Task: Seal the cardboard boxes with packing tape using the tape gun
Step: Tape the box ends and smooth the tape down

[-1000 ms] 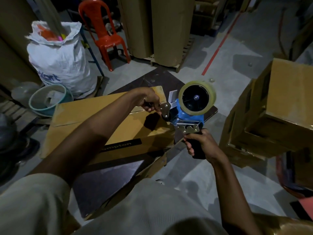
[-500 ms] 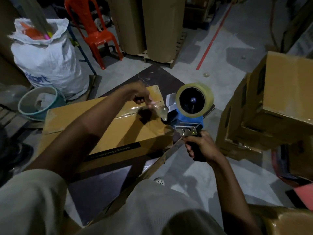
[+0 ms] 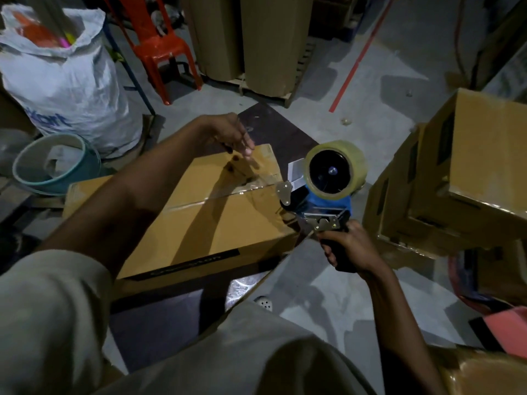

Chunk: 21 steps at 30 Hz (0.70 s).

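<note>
Right hand (image 3: pixel 353 249) grips our tape gun (image 3: pixel 328 195) just right of the box (image 3: pixel 199 223), seam (image 3: pixel 216 196) running leftward. Can't tell what left hand (image 3: pixel 231 135) holds.

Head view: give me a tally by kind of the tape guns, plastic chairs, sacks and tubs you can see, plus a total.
Tape gun: 1
Red plastic chair: 1
White sack: 1
Teal tub: 1
Total: 4
</note>
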Available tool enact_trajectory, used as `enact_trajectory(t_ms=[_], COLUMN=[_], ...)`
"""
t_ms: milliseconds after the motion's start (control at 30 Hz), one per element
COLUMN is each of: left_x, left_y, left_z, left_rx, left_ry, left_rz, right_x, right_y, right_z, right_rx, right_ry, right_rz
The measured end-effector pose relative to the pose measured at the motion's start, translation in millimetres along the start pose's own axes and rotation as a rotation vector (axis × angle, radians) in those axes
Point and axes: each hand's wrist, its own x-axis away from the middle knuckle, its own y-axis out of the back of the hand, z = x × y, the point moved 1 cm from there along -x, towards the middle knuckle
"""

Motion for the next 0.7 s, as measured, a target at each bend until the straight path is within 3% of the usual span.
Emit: enact_trajectory(t_ms=[167,367,533,700], left_x=[-31.9,-46.2,-45.4,-59.9], left_y=[-5.8,-12.8,-5.0,-4.6], left_z=[11.6,15.7,23.0,37.2], left_rx=[-0.034,0.113,0.213,0.264], left_ry=[-0.098,-0.096,-0.013,-0.010], left_rz=[-0.064,-0.197,-0.268,-0.320], right_x=[-21.4,-47.5,-71.5,-96.7], right_y=[5.4,-13.9,-12.0,-1.2], right_z=[3.8,-5.5,-11.7,-15.0], right_rx=[0.076,0.095,0.316,0.438], right_ry=[0.032,0.065,0.040,0.015], right_rz=[-0.089,-0.167,-0.037,-0.065])
